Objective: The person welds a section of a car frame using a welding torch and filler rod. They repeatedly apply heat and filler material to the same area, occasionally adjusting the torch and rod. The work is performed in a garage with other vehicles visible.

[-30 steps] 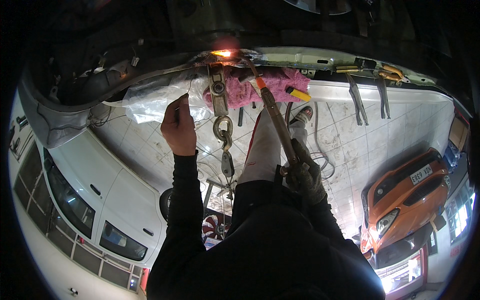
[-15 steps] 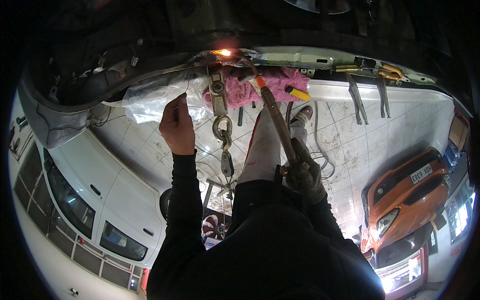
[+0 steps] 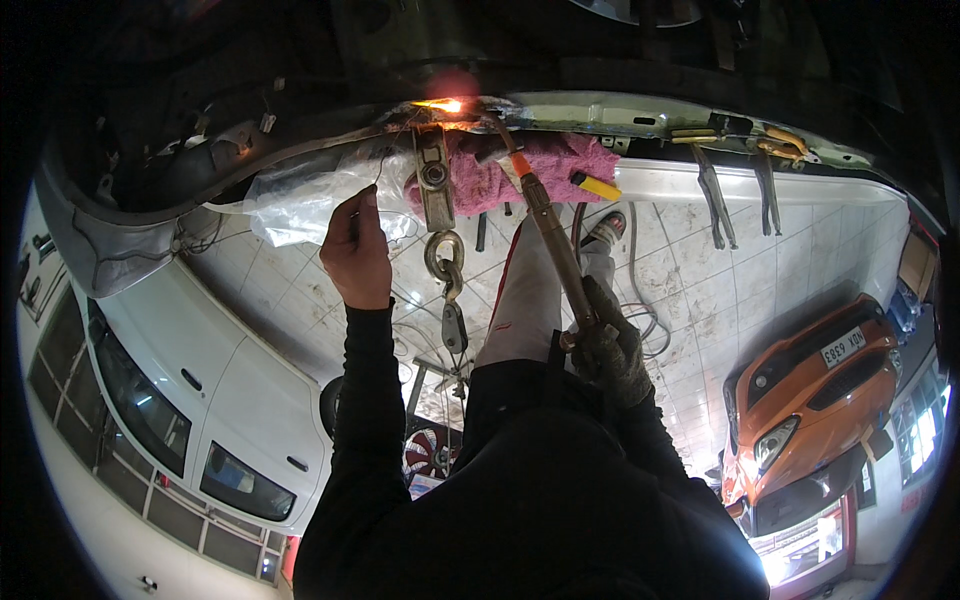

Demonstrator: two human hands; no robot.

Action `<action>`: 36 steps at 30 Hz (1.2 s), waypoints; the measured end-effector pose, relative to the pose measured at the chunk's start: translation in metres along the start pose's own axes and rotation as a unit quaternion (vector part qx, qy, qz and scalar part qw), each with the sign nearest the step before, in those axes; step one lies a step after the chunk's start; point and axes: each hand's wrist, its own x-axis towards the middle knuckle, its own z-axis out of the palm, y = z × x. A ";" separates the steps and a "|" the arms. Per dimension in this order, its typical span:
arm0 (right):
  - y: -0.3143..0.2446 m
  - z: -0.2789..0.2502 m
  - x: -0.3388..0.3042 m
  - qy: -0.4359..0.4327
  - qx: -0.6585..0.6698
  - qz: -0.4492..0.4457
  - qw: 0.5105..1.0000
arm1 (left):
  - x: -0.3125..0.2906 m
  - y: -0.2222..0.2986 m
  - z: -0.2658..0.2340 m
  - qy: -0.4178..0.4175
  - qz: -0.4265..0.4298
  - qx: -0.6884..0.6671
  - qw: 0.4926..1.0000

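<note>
My bare left hand (image 3: 357,250) is closed in a pinch on a thin wire rod (image 3: 381,165), which runs up toward the flame. My gloved right hand (image 3: 612,350) is wrapped round the handle of a gas torch (image 3: 555,245). The torch's slim neck reaches the edge of a vehicle's metal body (image 3: 590,108), where a bright orange flame (image 3: 438,105) burns and the metal beneath glows. Just below that spot a steel pull clamp (image 3: 435,185) grips the edge, a hook (image 3: 445,262) hanging from it. The exact tip of the rod is hard to make out.
A pink towel (image 3: 570,160) and clear plastic sheeting (image 3: 300,205) lie near the flame. On the towel rests a yellow-and-black object (image 3: 597,187). Locking pliers (image 3: 712,195) hang at the right. A hose (image 3: 632,250) crosses the tiled floor. A white car (image 3: 215,370) and an orange car (image 3: 810,400) stand either side.
The flame has spread wider to the left, and the metal under it glows more. My left hand has shifted very slightly; the torch stays almost in place.
</note>
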 end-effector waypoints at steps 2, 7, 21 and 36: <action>-0.001 0.001 0.000 0.004 0.003 0.003 1.000 | 0.001 -0.003 0.000 0.004 0.008 0.007 1.000; -0.005 -0.002 0.000 -0.008 -0.010 0.017 1.000 | 0.000 0.006 0.000 0.002 -0.005 0.006 1.000; 0.001 -0.001 0.003 0.001 0.009 -0.003 1.000 | 0.002 0.001 0.000 0.001 0.008 0.005 1.000; 0.000 -0.003 0.001 -0.011 -0.016 0.001 1.000 | 0.001 0.011 -0.002 0.001 -0.031 -0.040 0.999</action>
